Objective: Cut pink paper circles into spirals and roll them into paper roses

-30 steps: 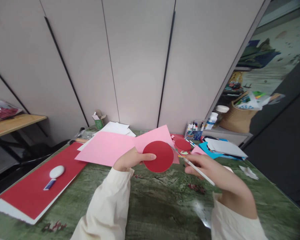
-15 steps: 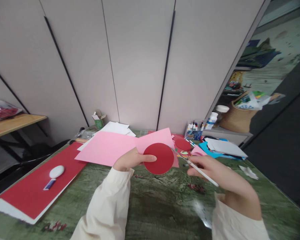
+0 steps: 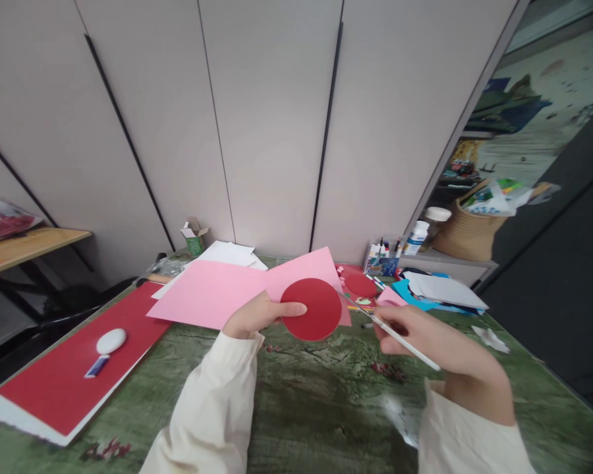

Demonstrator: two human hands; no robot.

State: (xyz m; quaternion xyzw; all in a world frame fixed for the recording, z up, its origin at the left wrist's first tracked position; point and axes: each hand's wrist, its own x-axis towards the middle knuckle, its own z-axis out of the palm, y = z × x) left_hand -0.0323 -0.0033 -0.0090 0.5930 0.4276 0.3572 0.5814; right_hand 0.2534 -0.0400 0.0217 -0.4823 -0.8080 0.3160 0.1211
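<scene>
My left hand (image 3: 257, 312) is closed, its thumb lying on top of a red paper disc (image 3: 316, 313). It pinches the disc against a sheet of pink paper (image 3: 212, 289), which spreads out behind and to the left, raised at its right part. My right hand (image 3: 412, 329) is wrapped round white-handled scissors (image 3: 405, 341), seen edge-on. Their thin metal blades point left, up to the right edge of the disc and the pink paper. Whether the blades are apart cannot be made out.
On the left, a red sheet (image 3: 74, 368) bears a white oval object (image 3: 111, 341) and a small purple-and-white piece (image 3: 97, 366). Behind are a green box (image 3: 195, 241), white papers (image 3: 227, 251), a marker box (image 3: 383, 262), another red disc (image 3: 360, 285) and stacked coloured sheets (image 3: 445, 289).
The disc and pink paper have shifted slightly up and left. My right hand with the scissors has moved a little to the right, so the blades sit slightly farther from the disc.
</scene>
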